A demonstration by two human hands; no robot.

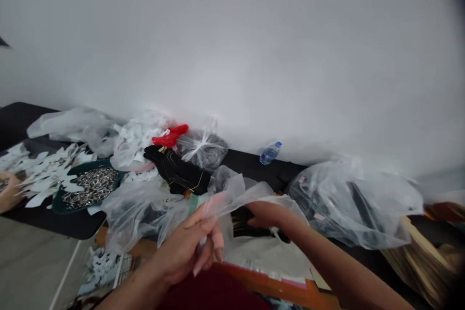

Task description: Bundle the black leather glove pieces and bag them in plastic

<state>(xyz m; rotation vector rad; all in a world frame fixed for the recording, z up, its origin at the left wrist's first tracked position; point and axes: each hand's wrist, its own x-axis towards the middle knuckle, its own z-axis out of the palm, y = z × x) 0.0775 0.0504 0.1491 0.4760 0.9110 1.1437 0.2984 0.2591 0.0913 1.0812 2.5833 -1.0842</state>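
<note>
My left hand is closed on the gathered edge of a clear plastic bag, holding its mouth up. Under that raised film, my right hand reaches into the bag. Its fingers touch or lie close by a stack of dark strips; film and blur hide whether they grip any. Left of the bag lies a bundle of black flat pieces with a light tie around it. More loose clear plastic spreads beside my left hand.
A dark green tray of metal clasps stands left, amid white cut pieces. A water bottle lies tilted by the wall. A filled clear bag sits right, near tan strips. Another person's hand shows at the left edge.
</note>
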